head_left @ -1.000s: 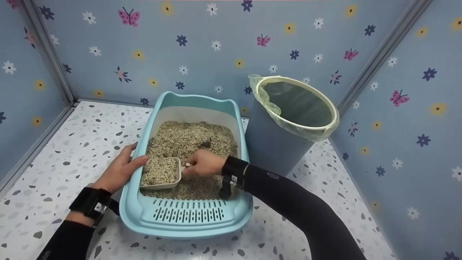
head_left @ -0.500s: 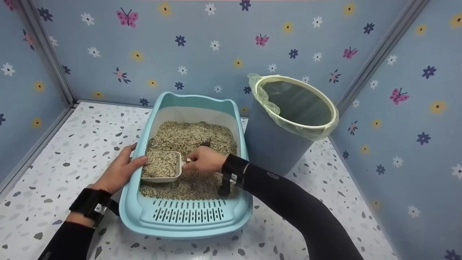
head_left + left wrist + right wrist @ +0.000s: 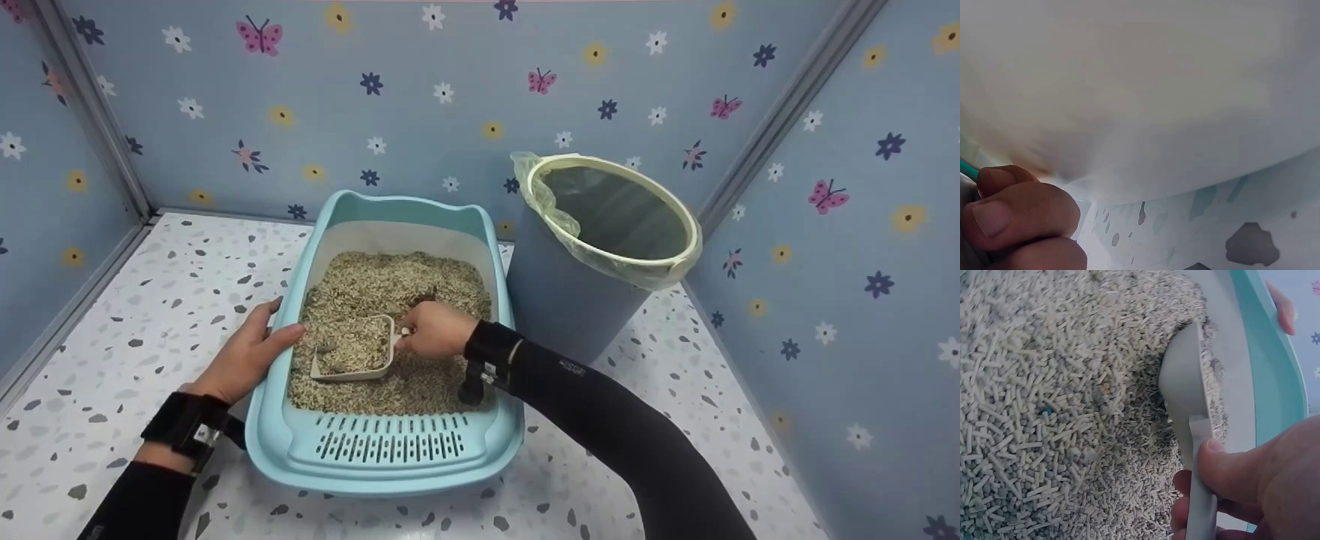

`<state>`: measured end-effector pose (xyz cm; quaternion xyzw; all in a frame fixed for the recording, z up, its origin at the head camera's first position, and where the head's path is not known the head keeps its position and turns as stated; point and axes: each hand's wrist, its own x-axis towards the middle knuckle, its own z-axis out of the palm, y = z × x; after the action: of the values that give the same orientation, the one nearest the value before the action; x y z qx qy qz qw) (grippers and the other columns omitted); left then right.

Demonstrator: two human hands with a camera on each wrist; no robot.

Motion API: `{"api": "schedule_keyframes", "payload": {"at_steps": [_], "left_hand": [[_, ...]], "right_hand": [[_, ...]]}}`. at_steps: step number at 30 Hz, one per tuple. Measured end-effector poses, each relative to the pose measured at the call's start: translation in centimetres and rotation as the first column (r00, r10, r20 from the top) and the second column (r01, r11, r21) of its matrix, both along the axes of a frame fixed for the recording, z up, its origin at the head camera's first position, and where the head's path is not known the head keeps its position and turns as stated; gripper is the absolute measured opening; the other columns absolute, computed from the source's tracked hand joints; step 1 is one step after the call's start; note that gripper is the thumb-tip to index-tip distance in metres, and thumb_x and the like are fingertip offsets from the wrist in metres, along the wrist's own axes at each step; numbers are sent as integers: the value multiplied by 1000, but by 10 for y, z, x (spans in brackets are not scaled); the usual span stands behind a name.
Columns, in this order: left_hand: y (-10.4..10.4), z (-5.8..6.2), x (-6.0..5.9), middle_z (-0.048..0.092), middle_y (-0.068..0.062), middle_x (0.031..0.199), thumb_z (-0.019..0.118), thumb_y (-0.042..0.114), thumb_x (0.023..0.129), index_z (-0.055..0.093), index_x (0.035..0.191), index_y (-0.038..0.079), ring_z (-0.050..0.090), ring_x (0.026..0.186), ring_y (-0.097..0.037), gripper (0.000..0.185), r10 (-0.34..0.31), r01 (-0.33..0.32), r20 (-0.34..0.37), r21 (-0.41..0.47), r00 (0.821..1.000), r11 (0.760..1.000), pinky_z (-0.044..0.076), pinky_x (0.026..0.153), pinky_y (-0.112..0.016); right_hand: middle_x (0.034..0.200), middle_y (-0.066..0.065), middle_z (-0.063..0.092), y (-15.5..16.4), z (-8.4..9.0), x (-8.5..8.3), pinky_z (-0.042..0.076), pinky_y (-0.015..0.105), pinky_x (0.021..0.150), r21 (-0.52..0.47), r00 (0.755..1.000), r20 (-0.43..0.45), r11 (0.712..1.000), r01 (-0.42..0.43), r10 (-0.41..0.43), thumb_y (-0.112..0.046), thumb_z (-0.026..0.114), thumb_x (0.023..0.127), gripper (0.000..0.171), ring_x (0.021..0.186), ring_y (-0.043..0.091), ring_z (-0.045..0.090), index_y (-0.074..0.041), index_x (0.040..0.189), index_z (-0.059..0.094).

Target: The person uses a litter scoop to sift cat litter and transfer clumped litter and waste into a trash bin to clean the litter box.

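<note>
A light blue litter box (image 3: 397, 469) holds pelleted cat litter (image 3: 382, 277). My right hand (image 3: 436, 330) grips the handle of a pale litter scoop (image 3: 1185, 379), thumb along the top and fingers curled beneath. In the head view the scoop lies low over the litter in the box's left half, its bowl filled with pellets and one darker clump at its front left. My left hand (image 3: 251, 349) holds the box's left rim, thumb over the edge. Its curled fingers (image 3: 1033, 216) show under the rim in the left wrist view, beside the box's pale outer wall.
A tall grey-blue bin (image 3: 577, 307) with a thin yellowish liner bag (image 3: 652, 274) over its rim stands close to the box's right side. Flower-patterned wall panels (image 3: 420, 97) enclose the back and sides. The floor (image 3: 202, 277) is speckled white.
The scoop has shifted away from the front of the box and then to the right, off the left wall; its load now looks lower. My left hand stays on the rim.
</note>
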<state>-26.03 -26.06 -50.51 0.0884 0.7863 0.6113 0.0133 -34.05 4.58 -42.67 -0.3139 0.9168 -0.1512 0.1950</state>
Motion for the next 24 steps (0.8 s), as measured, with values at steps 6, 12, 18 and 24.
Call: {"api": "schedule_keyframes", "payload": {"at_steps": [6, 12, 18, 24], "left_hand": [[0, 0, -1, 59, -39, 144, 55, 37, 117, 12, 177, 2, 75, 114, -38, 81, 13, -13, 9, -8, 1000, 1000, 65, 89, -34], [-1, 0, -1, 55, -35, 148, 54, 40, 117, 14, 176, 0, 69, 120, -37, 82, 33, -34, -8, -55, 999, 998, 60, 94, -26], [0, 0, 0, 57, -31, 142, 54, 40, 117, 15, 176, -1, 64, 119, -32, 82, 40, -41, -13, -80, 999, 996, 57, 94, -24], [-1, 1, 0, 56, -34, 150, 53, 41, 118, 14, 176, 0, 67, 123, -34, 81, 20, -20, -1, -58, 1000, 998, 59, 95, -25]], "right_hand": [[59, -7, 27, -11, 0, 5, 27, 26, 57, 53, 999, 2, 998, 35, -35, -35, 70, 113, 56, 51, 9, 24, -20, 67, 41], [60, -8, 30, -21, -8, 8, 30, 24, 56, -19, 997, 74, 999, 27, -26, -33, 71, 112, 54, 53, 8, 30, -21, 68, 44], [63, -6, 29, -16, -9, 1, 29, 26, 59, -121, 979, 195, 990, 77, -52, -26, 73, 111, 57, 54, 10, 29, -20, 66, 38], [72, -8, 49, -10, -4, -1, 34, 23, 58, -176, 979, 195, 979, 102, -67, -25, 74, 110, 56, 56, 6, 38, -22, 65, 42]]}}
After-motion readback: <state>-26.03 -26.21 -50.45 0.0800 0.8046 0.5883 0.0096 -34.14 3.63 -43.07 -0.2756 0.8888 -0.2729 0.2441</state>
